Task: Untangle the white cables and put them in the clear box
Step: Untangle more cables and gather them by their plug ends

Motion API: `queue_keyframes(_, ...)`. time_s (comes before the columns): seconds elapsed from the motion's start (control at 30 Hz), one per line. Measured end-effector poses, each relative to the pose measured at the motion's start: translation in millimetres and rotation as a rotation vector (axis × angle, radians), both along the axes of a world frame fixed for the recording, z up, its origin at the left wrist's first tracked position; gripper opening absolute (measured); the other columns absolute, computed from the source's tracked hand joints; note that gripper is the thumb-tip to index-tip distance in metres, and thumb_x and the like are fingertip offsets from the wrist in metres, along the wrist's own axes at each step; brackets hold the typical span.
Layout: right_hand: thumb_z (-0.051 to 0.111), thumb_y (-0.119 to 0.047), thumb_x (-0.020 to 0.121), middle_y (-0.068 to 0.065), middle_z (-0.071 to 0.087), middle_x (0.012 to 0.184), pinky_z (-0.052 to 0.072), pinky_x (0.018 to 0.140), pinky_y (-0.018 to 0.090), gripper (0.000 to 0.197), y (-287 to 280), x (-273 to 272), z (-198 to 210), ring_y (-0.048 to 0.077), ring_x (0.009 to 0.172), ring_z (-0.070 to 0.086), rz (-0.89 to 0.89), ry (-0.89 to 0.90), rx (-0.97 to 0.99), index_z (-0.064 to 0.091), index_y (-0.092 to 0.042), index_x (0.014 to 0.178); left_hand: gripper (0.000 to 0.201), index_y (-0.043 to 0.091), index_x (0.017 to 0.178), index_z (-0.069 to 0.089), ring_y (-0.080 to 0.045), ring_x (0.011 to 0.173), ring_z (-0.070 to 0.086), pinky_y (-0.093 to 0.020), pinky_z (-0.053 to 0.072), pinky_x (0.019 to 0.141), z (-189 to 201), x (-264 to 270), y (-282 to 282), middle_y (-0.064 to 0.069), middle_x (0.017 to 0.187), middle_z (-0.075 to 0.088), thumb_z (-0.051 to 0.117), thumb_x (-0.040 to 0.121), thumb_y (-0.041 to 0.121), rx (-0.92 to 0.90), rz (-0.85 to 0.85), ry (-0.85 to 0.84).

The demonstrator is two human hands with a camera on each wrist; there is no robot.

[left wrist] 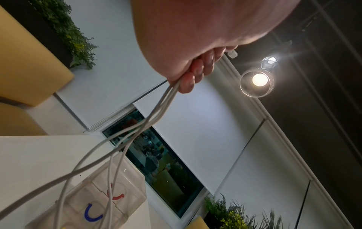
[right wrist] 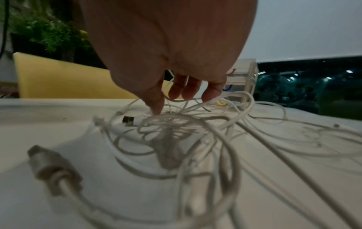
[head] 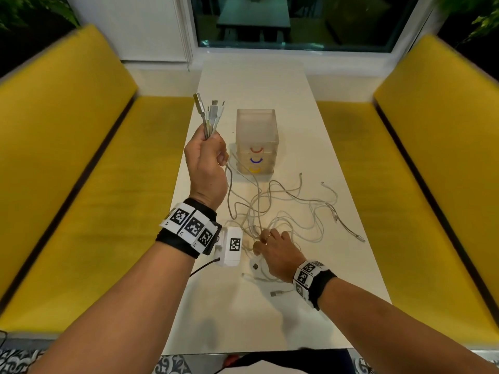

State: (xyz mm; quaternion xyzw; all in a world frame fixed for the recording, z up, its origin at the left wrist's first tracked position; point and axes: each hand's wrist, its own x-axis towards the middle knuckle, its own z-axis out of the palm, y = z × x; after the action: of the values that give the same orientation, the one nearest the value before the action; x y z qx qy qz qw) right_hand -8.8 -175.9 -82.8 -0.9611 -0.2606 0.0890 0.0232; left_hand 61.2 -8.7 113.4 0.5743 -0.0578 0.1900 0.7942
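A tangle of white cables (head: 283, 211) lies on the white table (head: 243, 325), in front of the clear box (head: 256, 128), a small drawer tower with red, blue and yellow handles. My left hand (head: 209, 153) is raised left of the box and grips a bundle of cable ends, their plugs (head: 209, 112) sticking up. The gripped cables (left wrist: 156, 111) hang from the left hand (left wrist: 194, 72) down past the clear box (left wrist: 125, 182). My right hand (head: 267, 240) hovers over the near part of the tangle. Its fingers (right wrist: 184, 91) point down, spread, thumb tip touching the cables (right wrist: 176, 131).
Yellow benches (head: 81, 184) (head: 432, 184) flank the narrow table. A loose USB plug (head: 276, 293) lies near my right wrist, and other cable ends (head: 359, 237) trail to the right. A window (head: 291, 20) closes the far end.
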Motion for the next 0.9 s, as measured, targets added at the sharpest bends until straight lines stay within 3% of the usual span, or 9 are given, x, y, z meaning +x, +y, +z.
queue_keyframes(0.13,0.059,-0.007,0.076,0.005,0.052,0.116,0.035,0.087,0.036,0.038,3,-3,3,0.029,0.103,0.051,-0.046,-0.027,0.150,0.058,-0.020,0.111,0.019,0.016,0.070,0.043,-0.011,0.056,0.028,-0.031,0.026,0.054,-1,0,1,0.014,0.057,0.037,0.041,0.089,0.011,0.000,0.008,0.000)
queue_keyframes(0.23,0.056,-0.018,0.088,0.003,0.058,0.120,0.036,0.094,0.038,0.029,11,-8,1,0.024,0.112,0.051,0.019,0.035,0.118,0.063,-0.022,0.115,0.020,0.017,0.070,0.043,-0.011,0.056,0.028,-0.031,0.026,0.054,-1,0,3,0.014,0.057,0.037,0.041,0.089,0.011,0.001,0.016,-0.001)
queue_keyframes(0.33,0.044,-0.028,0.099,0.004,0.068,0.115,0.037,0.094,0.043,0.030,15,-7,-5,0.027,0.111,0.056,0.054,0.056,-0.053,0.068,-0.021,0.116,0.021,0.017,0.071,0.044,-0.011,0.056,0.028,-0.031,0.026,0.054,-2,-1,3,0.013,0.057,0.037,0.041,0.090,0.011,0.008,0.020,-0.009)
queue_keyframes(0.43,0.046,-0.024,0.099,0.005,0.071,0.116,0.037,0.094,0.042,0.031,14,-6,-11,0.027,0.108,0.059,0.014,0.112,-0.165,0.065,-0.022,0.123,0.021,0.018,0.072,0.046,-0.012,0.057,0.029,-0.029,0.027,0.054,-1,-3,5,0.013,0.058,0.037,0.041,0.092,0.012,0.020,0.025,-0.018)
queue_keyframes(0.53,0.051,-0.018,0.096,0.007,0.068,0.123,0.041,0.096,0.039,0.038,14,-5,-13,0.028,0.111,0.061,-0.039,0.179,-0.119,0.060,-0.019,0.133,0.021,0.018,0.072,0.046,-0.012,0.057,0.028,-0.029,0.027,0.054,-1,-3,7,0.012,0.059,0.037,0.042,0.092,0.013,0.017,0.027,-0.020)
queue_keyframes(0.6,0.053,-0.011,0.092,0.009,0.067,0.121,0.044,0.089,0.036,0.041,17,-5,-13,0.030,0.108,0.062,-0.061,0.181,-0.093,0.059,-0.014,0.133,0.022,0.018,0.071,0.046,-0.013,0.057,0.028,-0.030,0.026,0.054,-1,-2,7,0.011,0.058,0.036,0.042,0.092,0.013,0.021,0.028,-0.016)
queue_keyframes(0.7,0.054,-0.007,0.091,0.011,0.067,0.117,0.039,0.078,0.034,0.040,21,-6,-13,0.032,0.103,0.062,-0.068,0.152,-0.108,0.058,-0.011,0.130,0.022,0.017,0.070,0.044,-0.014,0.057,0.027,-0.030,0.026,0.054,-2,-3,5,0.010,0.058,0.035,0.042,0.092,0.013,0.029,0.025,-0.010)
queue_keyframes(0.83,0.053,-0.019,0.093,0.010,0.065,0.117,0.042,0.084,0.039,0.030,20,-8,-16,0.030,0.103,0.059,-0.016,0.092,-0.125,0.063,-0.014,0.121,0.021,0.017,0.071,0.044,-0.013,0.057,0.028,-0.029,0.027,0.054,-3,-5,6,0.013,0.057,0.037,0.042,0.092,0.012,0.034,0.018,-0.014)
queue_keyframes(0.9,0.065,-0.027,0.084,0.009,0.066,0.113,0.047,0.080,0.042,0.025,16,-7,-16,0.029,0.100,0.060,0.014,0.021,-0.129,0.071,-0.021,0.107,0.021,0.018,0.072,0.046,-0.013,0.057,0.028,-0.030,0.027,0.054,-3,-5,6,0.013,0.058,0.037,0.042,0.092,0.013,0.040,0.019,-0.009)
